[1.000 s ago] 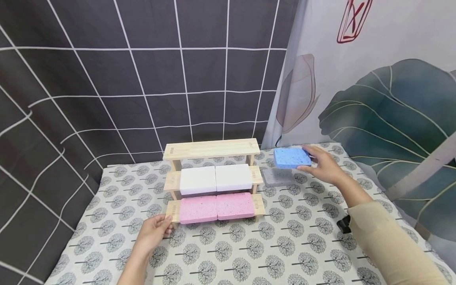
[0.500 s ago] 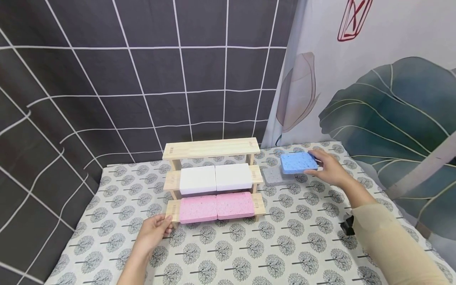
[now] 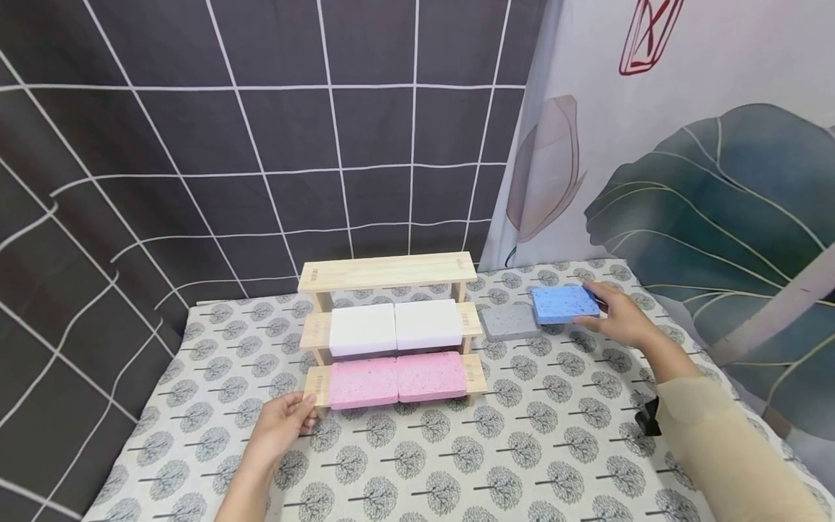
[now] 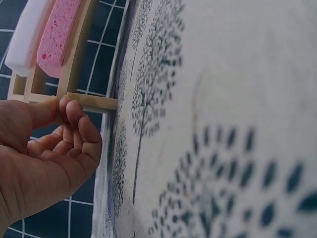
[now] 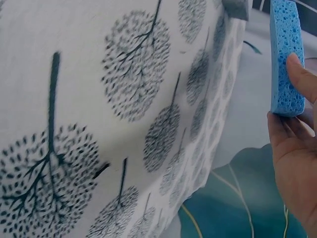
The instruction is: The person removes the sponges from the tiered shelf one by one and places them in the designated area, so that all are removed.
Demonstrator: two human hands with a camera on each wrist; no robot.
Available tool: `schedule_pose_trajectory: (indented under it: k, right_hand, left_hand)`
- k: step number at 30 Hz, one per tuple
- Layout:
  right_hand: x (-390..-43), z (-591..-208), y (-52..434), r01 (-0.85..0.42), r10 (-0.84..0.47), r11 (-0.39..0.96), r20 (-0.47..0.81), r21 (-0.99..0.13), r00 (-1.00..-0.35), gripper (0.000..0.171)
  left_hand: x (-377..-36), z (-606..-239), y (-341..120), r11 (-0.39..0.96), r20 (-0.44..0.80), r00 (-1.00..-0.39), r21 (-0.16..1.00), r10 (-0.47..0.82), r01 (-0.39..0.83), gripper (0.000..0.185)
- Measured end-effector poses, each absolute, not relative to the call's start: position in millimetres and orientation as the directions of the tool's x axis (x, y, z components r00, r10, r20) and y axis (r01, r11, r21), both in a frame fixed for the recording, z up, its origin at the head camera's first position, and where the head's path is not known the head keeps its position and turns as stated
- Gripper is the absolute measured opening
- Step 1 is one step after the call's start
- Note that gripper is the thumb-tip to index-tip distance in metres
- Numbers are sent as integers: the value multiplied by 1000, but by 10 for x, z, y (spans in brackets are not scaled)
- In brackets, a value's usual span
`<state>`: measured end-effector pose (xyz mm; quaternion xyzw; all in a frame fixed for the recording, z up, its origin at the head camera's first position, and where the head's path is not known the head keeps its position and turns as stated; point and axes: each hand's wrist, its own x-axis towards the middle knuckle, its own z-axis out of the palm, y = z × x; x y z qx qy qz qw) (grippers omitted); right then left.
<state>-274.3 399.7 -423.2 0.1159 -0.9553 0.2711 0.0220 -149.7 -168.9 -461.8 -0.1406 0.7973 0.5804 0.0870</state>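
My right hand [image 3: 620, 315] grips a blue sponge [image 3: 565, 304] by its right end, thumb on the near side. In the right wrist view the pitted side of the blue sponge [image 5: 287, 59] faces the camera, held close over the cloth. Just left of it in the head view, a grey sponge [image 3: 511, 322] lies flat. My left hand [image 3: 277, 428] pinches the left end of the lowest step of a three-step wooden rack [image 3: 391, 271]. Two pink sponges [image 3: 363, 383] sit side by side on that step. Two white sponge-like blocks [image 3: 362, 329] rest on the middle step, and the top step is bare.
A tree-patterned cloth [image 3: 404, 464] covers the table. Behind the rack hangs a dark curtain with a white grid [image 3: 372, 130]. To the right is a pale curtain with a large leaf print [image 3: 704, 188]. A small black object [image 3: 648, 417] shows by the right sleeve.
The right hand has carried the blue sponge rightward and down, from above the grey sponge to beside it. The left hand and the rack have stayed in place.
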Motion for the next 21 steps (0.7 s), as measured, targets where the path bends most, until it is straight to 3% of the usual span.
schedule_pose_trajectory:
  k: [21]
  right_hand:
    - [-2817, -4350, 4030, -227, -211, 870, 86, -438, -974, 80]
  left_hand:
    - [-1484, -4603, -1683, 280, -301, -944, 903, -133, -327, 37]
